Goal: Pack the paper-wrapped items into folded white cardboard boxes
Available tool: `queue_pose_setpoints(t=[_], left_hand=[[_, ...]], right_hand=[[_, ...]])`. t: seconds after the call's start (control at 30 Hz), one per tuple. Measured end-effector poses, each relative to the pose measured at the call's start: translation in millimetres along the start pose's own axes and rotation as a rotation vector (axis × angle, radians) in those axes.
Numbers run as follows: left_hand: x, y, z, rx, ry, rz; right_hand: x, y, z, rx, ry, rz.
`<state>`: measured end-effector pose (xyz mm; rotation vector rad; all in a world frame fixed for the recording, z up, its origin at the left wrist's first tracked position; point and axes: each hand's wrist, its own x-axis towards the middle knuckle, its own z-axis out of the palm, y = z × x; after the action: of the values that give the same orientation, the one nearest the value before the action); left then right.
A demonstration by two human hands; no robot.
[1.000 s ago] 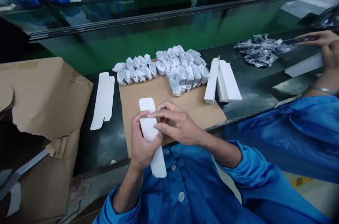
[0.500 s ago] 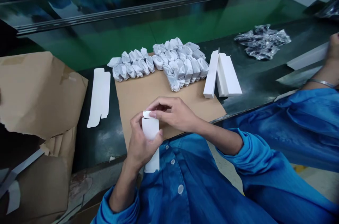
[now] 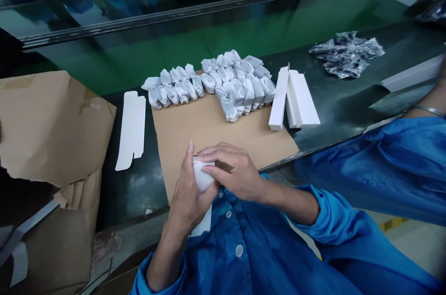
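A narrow white carton [image 3: 202, 178] stands tilted close to my body, over the near edge of a brown cardboard sheet [image 3: 184, 125]. My left hand [image 3: 190, 197] is wrapped around its side, thumb across the front face. At the upper end, my right hand [image 3: 235, 169] has its fingers curled over the top and its thumb against the front. The top flap is mostly hidden under those fingers, and the lower end shows below my left hand. Beyond the hands, several small white-wrapped packets [image 3: 228, 83] lie in rows on the sheet.
A flat, unfolded white carton [image 3: 130, 130] lies left of the sheet, beside a large torn cardboard box [image 3: 52, 118]. Two white cartons [image 3: 302, 100] rest at right. Farther right are clear plastic bags [image 3: 348, 53] with dark contents and a co-worker's blue sleeve [image 3: 418, 160].
My right hand has shifted from pinching the raised top flap to pressing over the carton's end. My left fingers have straightened along its side, and both hands sit slightly lower.
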<state>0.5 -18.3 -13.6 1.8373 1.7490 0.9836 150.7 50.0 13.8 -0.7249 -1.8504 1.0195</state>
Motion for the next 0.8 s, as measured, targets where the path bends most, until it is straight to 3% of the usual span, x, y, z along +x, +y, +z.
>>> queue_pose_setpoints(t=[0.13, 0.2, 0.27, 0.4, 0.47, 0.57, 0.67, 0.8], left_hand=[[-5, -1, 5.7, -0.007, -0.01, -0.003], [-6, -1, 7.2, -0.015, 0.011, 0.008], [-4, -1, 7.2, -0.045, 0.068, -0.01], [9, -3, 1.7, -0.224, 0.429, -0.127], [17, -3, -3.3, -0.362, 0.589, -0.148], [24, 1, -9.3, -0.498, 0.682, -0.11], [22, 9, -9.5, -0.503, 0.745, -0.023], [14, 4, -2.7, -0.416, 0.801, 0.111]], right_hand=[[-16, 5, 22, -0.032, 0.215, -0.079], [-16, 6, 25, -0.037, 0.207, -0.097], [-12, 5, 21, -0.019, 0.113, -0.078], [-11, 4, 4, 0.097, -0.066, 0.121], [-18, 5, 0, 0.047, -0.134, 0.193], [-36, 8, 6, -0.273, -0.225, 0.04], [-49, 10, 18, -0.595, -0.135, -0.225], [-49, 9, 23, -0.68, -0.038, -0.339]])
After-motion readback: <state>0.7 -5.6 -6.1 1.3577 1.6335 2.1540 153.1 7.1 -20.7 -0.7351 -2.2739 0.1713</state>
